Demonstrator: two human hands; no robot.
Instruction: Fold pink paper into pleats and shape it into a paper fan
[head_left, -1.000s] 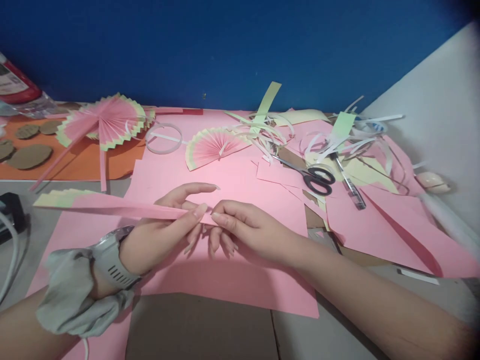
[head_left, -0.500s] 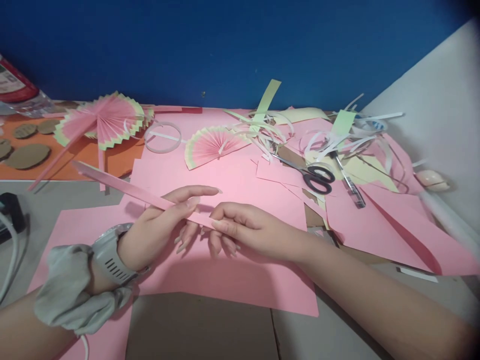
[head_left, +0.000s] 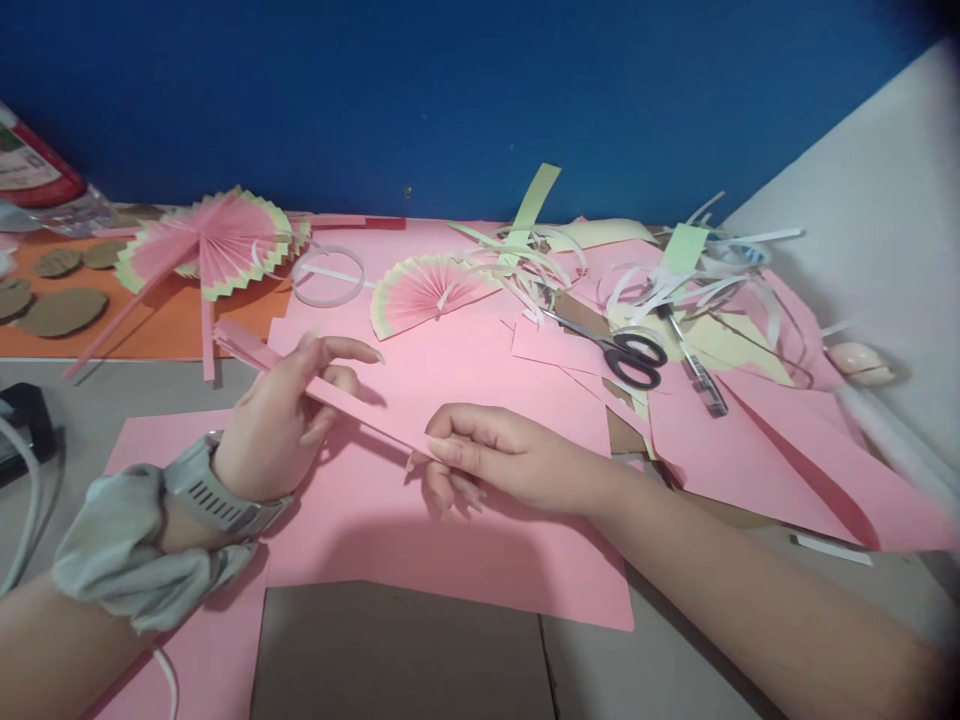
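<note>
From the head view, your right hand point(head_left: 502, 460) pinches the near end of the folded pink strip point(head_left: 367, 412) between thumb and forefinger, above the pink sheet point(head_left: 450, 545). Your left hand point(head_left: 289, 410) touches the strip's far part with its fingers loosely spread; I cannot tell whether it actually clamps the strip.

Head camera looks forward-down, close over the table point(head_left: 75, 450).

Shows soft, even light from above, moderately bright. Casts faint shadows under the right hand point(head_left: 510, 465) onto the pink paper point(head_left: 465, 570). Blurs and stretches toward the edges; darkens at the top right corner.
</note>
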